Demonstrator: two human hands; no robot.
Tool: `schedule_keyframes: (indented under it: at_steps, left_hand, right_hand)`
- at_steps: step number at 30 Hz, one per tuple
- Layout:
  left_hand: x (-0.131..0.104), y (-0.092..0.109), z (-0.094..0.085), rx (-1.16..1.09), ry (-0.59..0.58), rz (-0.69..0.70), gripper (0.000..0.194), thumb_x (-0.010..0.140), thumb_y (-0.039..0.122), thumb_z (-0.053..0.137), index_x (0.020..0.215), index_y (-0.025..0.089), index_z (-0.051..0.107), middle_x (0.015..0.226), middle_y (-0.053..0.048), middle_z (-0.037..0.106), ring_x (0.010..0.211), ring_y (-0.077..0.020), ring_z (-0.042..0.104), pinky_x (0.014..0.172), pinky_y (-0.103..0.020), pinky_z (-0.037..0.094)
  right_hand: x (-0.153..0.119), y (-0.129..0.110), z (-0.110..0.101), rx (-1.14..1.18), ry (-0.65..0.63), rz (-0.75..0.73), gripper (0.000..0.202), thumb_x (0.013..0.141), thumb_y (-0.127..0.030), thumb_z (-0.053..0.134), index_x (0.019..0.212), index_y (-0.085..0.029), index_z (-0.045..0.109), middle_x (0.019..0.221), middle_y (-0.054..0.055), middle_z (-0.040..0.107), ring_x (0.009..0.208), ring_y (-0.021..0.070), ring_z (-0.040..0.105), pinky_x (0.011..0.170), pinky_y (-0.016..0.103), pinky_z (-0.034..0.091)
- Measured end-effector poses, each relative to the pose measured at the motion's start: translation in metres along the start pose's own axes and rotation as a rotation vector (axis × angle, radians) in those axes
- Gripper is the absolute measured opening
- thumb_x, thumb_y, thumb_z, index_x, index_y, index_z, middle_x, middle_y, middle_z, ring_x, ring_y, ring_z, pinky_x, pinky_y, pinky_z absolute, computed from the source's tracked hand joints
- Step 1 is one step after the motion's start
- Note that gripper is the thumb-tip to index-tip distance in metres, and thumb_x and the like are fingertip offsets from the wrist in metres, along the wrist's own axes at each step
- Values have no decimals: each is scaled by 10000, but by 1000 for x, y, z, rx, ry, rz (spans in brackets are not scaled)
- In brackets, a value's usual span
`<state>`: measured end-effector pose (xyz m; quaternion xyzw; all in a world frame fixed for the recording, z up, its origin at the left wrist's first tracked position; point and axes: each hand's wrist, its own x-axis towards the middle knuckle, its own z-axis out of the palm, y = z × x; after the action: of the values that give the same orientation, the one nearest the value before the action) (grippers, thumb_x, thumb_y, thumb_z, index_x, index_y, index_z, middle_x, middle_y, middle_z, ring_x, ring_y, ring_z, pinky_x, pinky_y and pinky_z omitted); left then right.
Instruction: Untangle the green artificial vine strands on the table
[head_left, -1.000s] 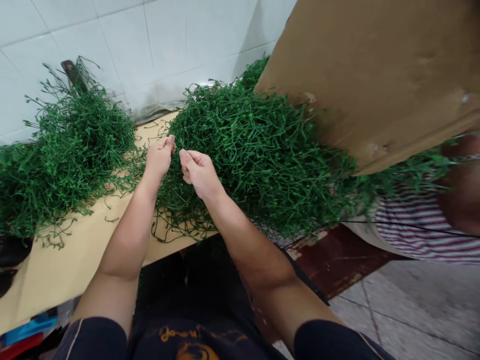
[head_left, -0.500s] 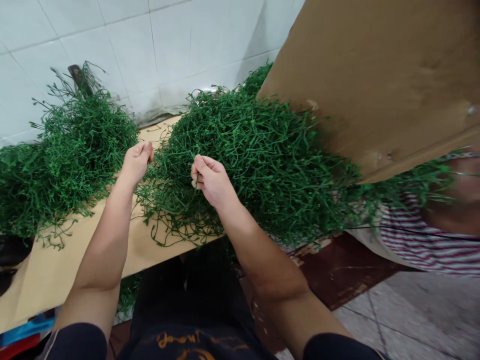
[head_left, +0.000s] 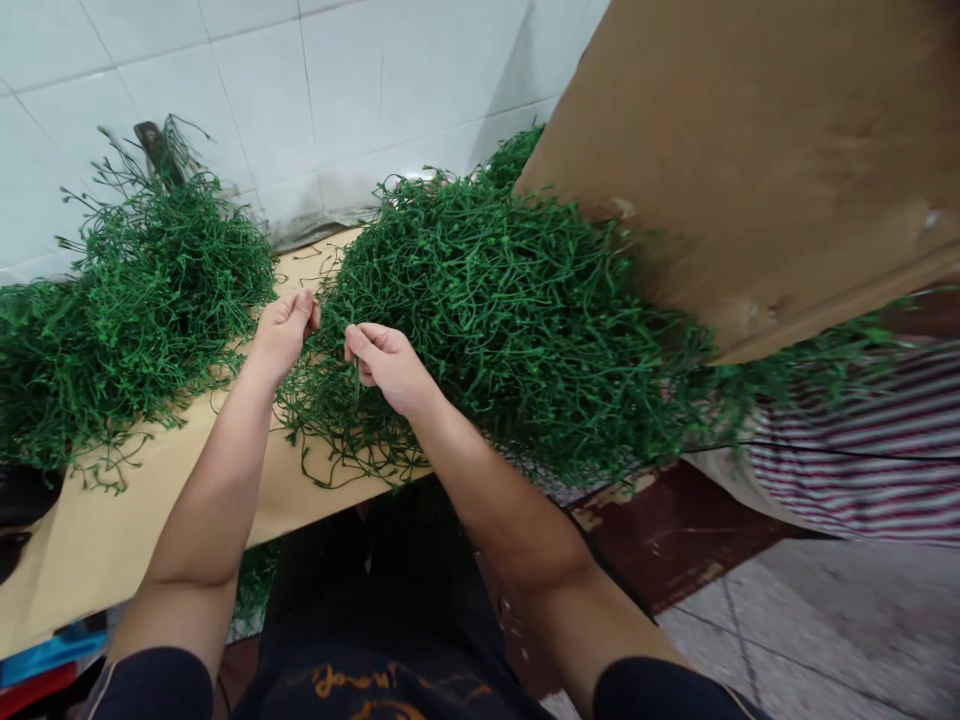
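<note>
A green heap [head_left: 142, 310] lies left; the left hand [head_left: 279, 338] has its fingertips together, on what I can't tell. The right hand [head_left: 394, 370] pinches a thin stem [head_left: 357, 384] (light, probably bendy, best gripped mid-length) beside the larger heap [head_left: 517, 310].

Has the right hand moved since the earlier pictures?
Yes. Judged against the tiled wall, the right hand is now farther left and slightly lower in the picture.
</note>
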<state>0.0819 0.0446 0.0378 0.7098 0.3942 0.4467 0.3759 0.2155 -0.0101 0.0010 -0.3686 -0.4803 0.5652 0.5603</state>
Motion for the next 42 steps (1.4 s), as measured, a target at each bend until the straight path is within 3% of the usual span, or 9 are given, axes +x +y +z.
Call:
schedule_keyframes:
  at_steps: [5,9,14,20,23,29,35,38,42]
  left_hand:
    - [1,4,-5,-67,103,-192,387,894,439,432,617,172,471,490,33,476,417,-60,436,406,-182,284]
    - [-6,13,4,-32,-81,-269,339,901,392,430,667,159,512,543,7,560,484,-81,525,440,-187,338]
    - [-14,11,11,90,-243,-172,387,856,423,498,571,161,504,452,44,397,409,-60,330,437,-220,275]
    - [24,-4,-22,-46,152,-139,443,827,621,429,662,210,449,488,40,344,454,-81,351,422,-229,239]
    - [57,-5,-26,98,168,-115,433,835,628,411,787,209,511,563,15,465,607,-105,500,514,-237,352]
    - [60,12,12,690,-288,-126,408,751,485,606,893,103,625,881,-84,646,942,-243,580,849,-388,433]
    - [-2,28,14,431,-746,-6,355,816,412,501,1049,185,644,977,-20,683,934,-169,599,852,-298,453]
    - [-11,20,6,359,-607,-8,235,768,342,566,897,174,666,827,-7,674,785,-141,592,752,-267,461]
    - [-2,8,-7,258,-136,8,139,770,302,566,742,168,589,641,14,554,649,-110,511,628,-231,417]
  right_hand:
    - [-2,5,-3,9,27,-8,562,601,-735,577,566,-198,414,417,-108,198,371,23,155,373,222,114]
    - [1,9,-6,-128,81,-156,554,667,-714,534,548,-184,422,464,-76,270,433,37,241,410,227,162]
    - [3,6,-11,-210,150,-210,548,681,-693,537,539,-172,442,504,-53,331,498,48,306,453,227,208]
    - [-4,0,-17,91,81,-56,516,666,-636,617,564,-179,400,503,-69,355,465,37,372,450,201,274]
    - [-6,-8,-17,282,91,27,498,703,-594,622,606,-183,357,547,-72,349,487,34,420,447,176,322]
    - [0,-40,-20,401,132,47,499,810,-563,519,600,-180,277,550,-73,293,411,8,225,348,152,182]
    - [15,-64,-29,385,122,-26,483,882,-533,404,588,-174,270,559,-65,256,414,5,177,349,142,155]
    - [27,-67,-30,254,139,-83,473,887,-561,339,616,-174,323,606,-51,308,458,1,286,407,134,250]
    - [38,-52,-29,-39,204,-224,485,863,-622,283,781,-176,455,752,-24,409,645,21,459,603,176,409]
